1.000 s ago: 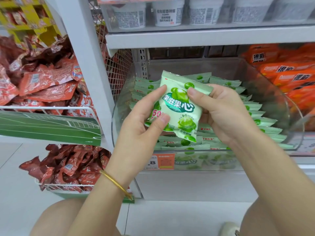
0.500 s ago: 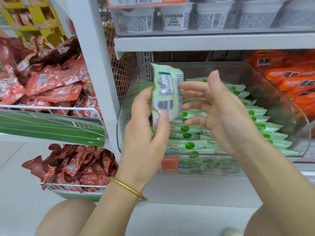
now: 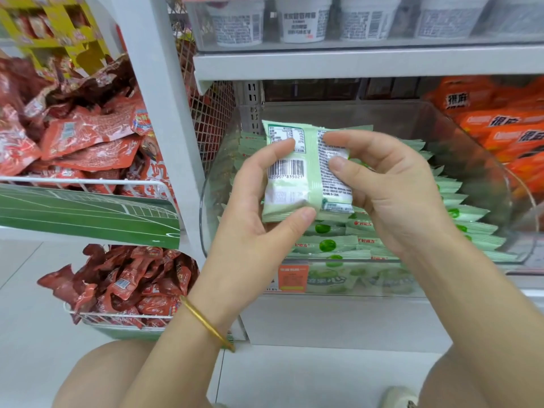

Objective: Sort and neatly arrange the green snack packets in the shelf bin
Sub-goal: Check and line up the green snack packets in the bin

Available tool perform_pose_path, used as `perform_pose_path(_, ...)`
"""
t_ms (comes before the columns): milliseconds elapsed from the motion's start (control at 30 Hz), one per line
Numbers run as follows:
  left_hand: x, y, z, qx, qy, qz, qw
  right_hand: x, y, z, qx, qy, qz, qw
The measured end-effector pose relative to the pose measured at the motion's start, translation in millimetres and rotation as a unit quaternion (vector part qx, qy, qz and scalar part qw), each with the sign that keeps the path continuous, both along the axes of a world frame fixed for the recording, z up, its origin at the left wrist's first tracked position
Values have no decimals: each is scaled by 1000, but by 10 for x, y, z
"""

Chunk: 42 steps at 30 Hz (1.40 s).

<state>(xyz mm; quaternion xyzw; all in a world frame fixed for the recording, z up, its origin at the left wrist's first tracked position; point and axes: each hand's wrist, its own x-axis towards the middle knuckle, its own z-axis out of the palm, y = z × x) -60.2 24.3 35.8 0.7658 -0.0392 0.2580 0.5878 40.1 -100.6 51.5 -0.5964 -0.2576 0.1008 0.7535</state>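
Both hands hold one green snack packet [image 3: 297,178] just above the clear shelf bin [image 3: 482,160], barcode side facing up. The left hand [image 3: 250,219] grips its left edge and the right hand [image 3: 391,195] pinches its right side. It should probably be turned to match the rows of packets [image 3: 332,245] (they stand on edge) before being slotted in. Half a second earlier only the left hand held it, edge-on
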Motion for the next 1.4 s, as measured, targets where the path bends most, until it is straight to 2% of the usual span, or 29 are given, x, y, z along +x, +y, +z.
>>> perform_pose_path(233,4,-9,10,-15,0,42,999,-16,10,-11,4,-4,21,1000)
perform_pose_path(400,16,71,74,-181,-34,118,976,46,12,24,71,99,102,987)
perform_pose_path(467,7,123,73,-232,-15,107,967,62,39,-13,38,61,101,992)
perform_pose_path(533,-3,142,69,-260,21,101,960,75,77,-71,-25,-36,63,997)
perform_pose_path(600,-10,143,67,-262,48,96,959,50,112,-74,-78,-128,30,988)
perform_pose_path(667,-26,152,69,-247,48,107,962,27,144,-63,-84,-156,18,984)
perform_pose_path(733,-63,171,66,-150,38,154,976,23,162,-63,-58,-124,2,991)
perform_pose_path(800,-114,206,34,32,20,220,975,36,157,-65,-53,-93,-33,994)
perform_pose_path(833,-138,231,15,135,10,243,960,47,151,-64,-60,-86,-46,993)
perform_pose_path(900,-171,288,-30,324,12,261,909,61,136,-68,-69,-67,-52,994)
perform_pose_path(1000,-179,332,-155,499,43,249,829,45,140,-78,-66,-54,-53,995)
perform_pose_path(1067,-186,305,-225,554,77,238,794,29,155,-92,-72,-56,-55,994)
perform_pose_path(1167,-210,245,-281,582,100,229,774,1,176,-99,-84,-53,-43,994)
perform_pose_path(1267,-237,239,-272,581,119,245,767,-34,198,-78,-104,-71,-38,991)
perform_pose_path(1400,-280,247,-216,556,140,254,779,-28,240,-111,-178,-116,-34,977)
